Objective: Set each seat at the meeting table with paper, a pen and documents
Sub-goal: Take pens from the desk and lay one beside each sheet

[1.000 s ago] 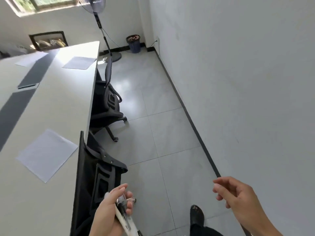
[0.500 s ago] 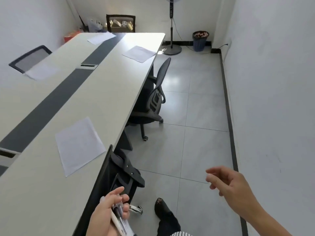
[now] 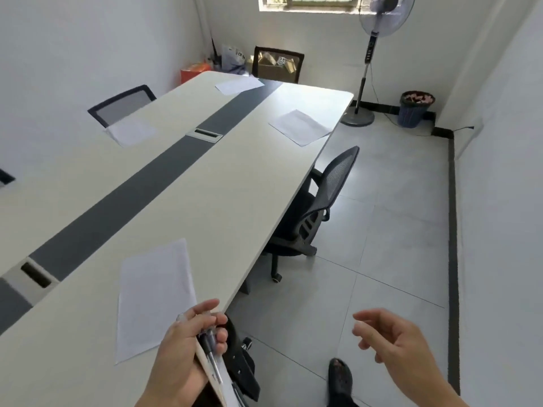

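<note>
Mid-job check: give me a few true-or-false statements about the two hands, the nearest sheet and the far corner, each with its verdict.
1. The left hand holds pens. True.
2. The right hand grips a sheet of paper. False: it holds nothing, and its fingers are loosely curled.
3. A pen lies on the nearest sheet. False: no pen lies on that sheet.
4. A standing fan stands near the bin at the far wall. True.
</note>
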A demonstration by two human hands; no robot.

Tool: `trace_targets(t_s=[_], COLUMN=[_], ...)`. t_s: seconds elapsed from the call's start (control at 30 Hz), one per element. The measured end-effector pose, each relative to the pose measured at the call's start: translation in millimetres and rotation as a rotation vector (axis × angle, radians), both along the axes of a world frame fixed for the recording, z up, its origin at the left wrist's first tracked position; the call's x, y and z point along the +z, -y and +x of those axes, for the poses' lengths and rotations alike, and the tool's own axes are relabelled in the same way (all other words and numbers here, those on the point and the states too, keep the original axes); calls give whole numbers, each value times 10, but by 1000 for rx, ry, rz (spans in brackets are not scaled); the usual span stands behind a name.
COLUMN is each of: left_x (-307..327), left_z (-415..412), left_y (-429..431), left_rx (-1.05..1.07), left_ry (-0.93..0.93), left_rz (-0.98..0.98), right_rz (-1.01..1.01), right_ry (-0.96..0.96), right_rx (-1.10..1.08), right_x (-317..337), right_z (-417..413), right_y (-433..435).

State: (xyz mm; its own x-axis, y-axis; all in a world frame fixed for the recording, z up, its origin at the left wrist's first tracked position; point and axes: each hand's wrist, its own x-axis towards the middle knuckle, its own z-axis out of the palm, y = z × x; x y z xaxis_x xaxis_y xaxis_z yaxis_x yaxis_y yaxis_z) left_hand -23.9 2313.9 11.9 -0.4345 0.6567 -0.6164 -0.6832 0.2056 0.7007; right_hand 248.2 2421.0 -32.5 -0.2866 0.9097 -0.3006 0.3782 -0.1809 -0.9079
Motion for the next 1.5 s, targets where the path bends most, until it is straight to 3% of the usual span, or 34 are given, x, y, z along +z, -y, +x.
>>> trace_targets(t_s=[0.43, 0.8, 0.93, 1.17, 1.33, 1.5], left_x=[42, -15, -105, -404, -601, -682], left_z=[-108, -232, -386, -683, -850, -937], left_y=[-500, -556, -454, -351, -316, -142], left_rx=[634, 1000, 1057, 942, 918, 925], left_ry=[-93, -219, -283, -412, -410, -298], left_rz=[-83, -121, -151, -293, -343, -303], right_rz=[-50, -371, -263, -43, 196, 144], right_ry=[-1, -69, 13, 175, 279, 251], right_rx=[751, 1404, 1456, 1508, 1390, 1078], right_x=[28, 351, 352, 284, 166, -202], right_z=[-1431, -2208, -2469, -2758, -2991, -3387], right_y=[-1632, -991, -839, -702, -730, -1103])
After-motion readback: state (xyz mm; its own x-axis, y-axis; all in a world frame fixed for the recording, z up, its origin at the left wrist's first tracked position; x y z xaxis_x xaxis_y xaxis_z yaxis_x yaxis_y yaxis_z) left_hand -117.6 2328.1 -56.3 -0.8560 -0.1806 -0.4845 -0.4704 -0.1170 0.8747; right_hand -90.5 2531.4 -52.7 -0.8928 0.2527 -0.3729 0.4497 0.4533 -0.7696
